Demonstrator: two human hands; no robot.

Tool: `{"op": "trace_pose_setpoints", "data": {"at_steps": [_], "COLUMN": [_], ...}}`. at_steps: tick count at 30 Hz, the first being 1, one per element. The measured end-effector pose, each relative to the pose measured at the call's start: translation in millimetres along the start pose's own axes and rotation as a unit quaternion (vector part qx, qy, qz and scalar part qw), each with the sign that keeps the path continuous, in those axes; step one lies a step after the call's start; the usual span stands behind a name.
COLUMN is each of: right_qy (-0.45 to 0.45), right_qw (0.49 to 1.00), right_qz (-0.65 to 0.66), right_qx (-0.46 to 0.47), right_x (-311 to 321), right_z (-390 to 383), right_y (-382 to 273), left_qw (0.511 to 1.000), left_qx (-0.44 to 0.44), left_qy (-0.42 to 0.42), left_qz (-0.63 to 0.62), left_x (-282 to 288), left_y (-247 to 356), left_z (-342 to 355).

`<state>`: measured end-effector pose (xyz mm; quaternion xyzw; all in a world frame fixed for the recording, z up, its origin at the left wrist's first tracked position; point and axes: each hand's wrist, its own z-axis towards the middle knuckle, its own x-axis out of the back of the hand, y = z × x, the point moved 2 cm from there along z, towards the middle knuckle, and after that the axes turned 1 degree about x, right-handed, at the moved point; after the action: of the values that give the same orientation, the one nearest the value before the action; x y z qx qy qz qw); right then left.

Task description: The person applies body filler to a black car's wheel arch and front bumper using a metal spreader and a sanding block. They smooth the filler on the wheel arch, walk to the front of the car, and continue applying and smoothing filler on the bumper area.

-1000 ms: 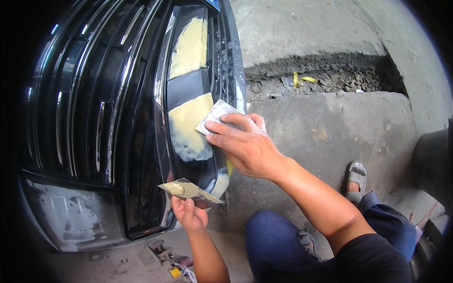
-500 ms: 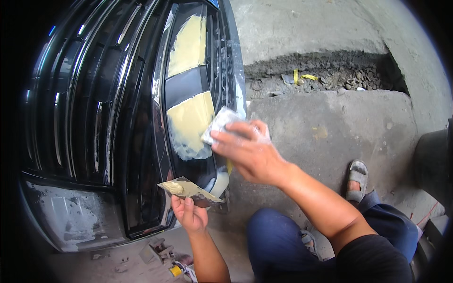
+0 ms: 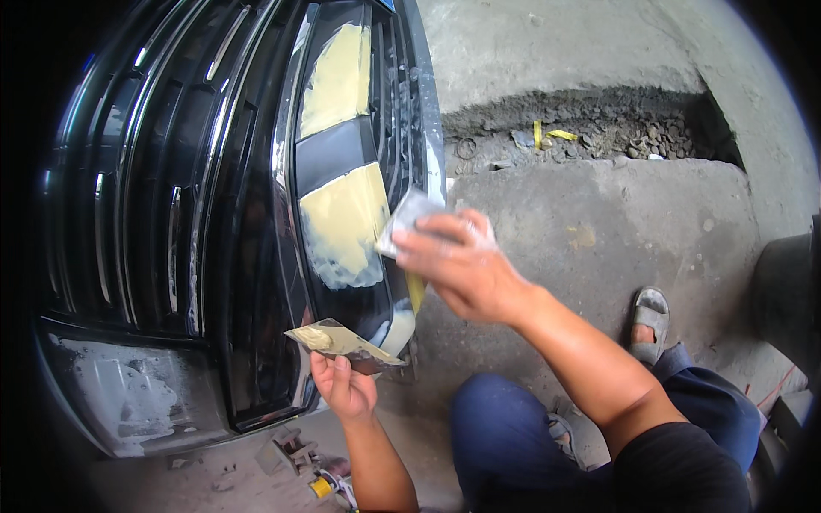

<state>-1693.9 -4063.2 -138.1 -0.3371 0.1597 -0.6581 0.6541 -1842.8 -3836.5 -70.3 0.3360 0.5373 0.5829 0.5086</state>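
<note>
My left hand (image 3: 345,386) pinches a thin flat mixing board (image 3: 355,343) smeared with cream body filler, a thicker dollop lying at its left end. My right hand (image 3: 470,272) is closed on a greyish-white filler spreader (image 3: 410,214), slightly blurred. The spreader's left edge lies over the right side of a black car bumper (image 3: 346,306); whether it touches, I cannot tell. Beside it, the lower filler patch (image 3: 344,224) has a ragged, smeared bottom edge. An upper filler patch (image 3: 339,84) covers the same strip farther away, with a bare dark grey section (image 3: 335,156) between them.
A black grille (image 3: 158,179) with chrome strips fills the left. Below it is a scuffed grey panel (image 3: 128,393). On the right, concrete floor (image 3: 590,231) borders a rubble-filled trench (image 3: 616,137). A dark container (image 3: 787,291) stands at far right; a yellow-ended object (image 3: 321,487) lies near my left forearm.
My right hand and the spreader have shifted slightly right and away from the lower patch. My left hand and the board have stayed nearly still.
</note>
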Motion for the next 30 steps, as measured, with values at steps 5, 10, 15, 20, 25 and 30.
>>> {"op": "trace_pose_setpoints", "data": {"at_steps": [5,10,15,20,25,30], "right_qy": [0.069,0.038,0.047,0.068,0.003,-0.072], "right_qw": [0.997,0.996,0.996,0.993,0.993,0.990], "right_qz": [0.025,0.086,0.066,0.100,0.114,0.111], "right_qx": [-0.004,-0.006,-0.022,-0.014,-0.033,-0.050], "right_x": [13,-3,9,13,-3,2], "right_z": [48,27,23,52,12,-17], "right_y": [28,9,18,30,2,-2], "left_qw": [1.000,1.000,1.000,1.000,1.000,1.000], "left_qx": [-0.003,-0.007,-0.006,-0.004,-0.010,-0.012], "left_qy": [0.008,-0.008,-0.002,-0.006,-0.008,0.020], "left_qz": [-0.004,-0.003,-0.005,-0.013,-0.009,-0.004], "left_x": [0,3,2,-2,3,-1], "left_y": [1,0,0,1,1,-1], "left_z": [-1,0,-1,2,1,1]}}
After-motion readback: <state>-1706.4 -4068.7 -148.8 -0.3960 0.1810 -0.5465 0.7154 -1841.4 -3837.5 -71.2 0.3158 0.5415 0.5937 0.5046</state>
